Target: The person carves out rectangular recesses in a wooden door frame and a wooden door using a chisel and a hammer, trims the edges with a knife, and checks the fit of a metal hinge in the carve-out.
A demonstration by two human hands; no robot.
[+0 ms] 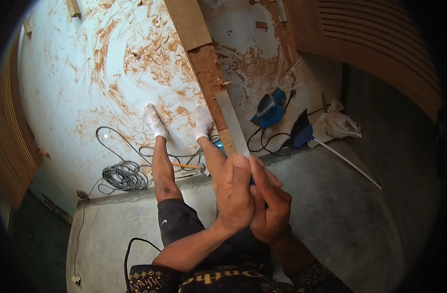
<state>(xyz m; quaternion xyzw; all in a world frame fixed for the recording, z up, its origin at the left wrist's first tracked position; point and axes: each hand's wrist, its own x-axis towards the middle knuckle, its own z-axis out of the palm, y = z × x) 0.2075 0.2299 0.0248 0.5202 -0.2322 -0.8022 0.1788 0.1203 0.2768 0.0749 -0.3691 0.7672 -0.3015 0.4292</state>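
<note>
Both my hands are closed together around a chisel with a long flat grey blade [234, 124]. My left hand [234, 200] wraps it with the thumb lying along the top. My right hand [271, 207] grips beside it, and a bit of blue handle shows between the hands. The blade's far end rests at a long wooden board [187, 22], on a lowered, rougher stretch [204, 63] scattered with chips. A curled shaving [225, 83] sits by the blade tip. My legs and socked feet are left of the board.
A blue power planer [269, 107] and a blue-headed brush with a white handle [345, 163] are at right. Coiled cable [126, 175] and an orange-handled hammer [188, 166] lie at left. Shavings cover the white surface [77, 78]. Slatted wooden panels [370, 29] stand at both sides.
</note>
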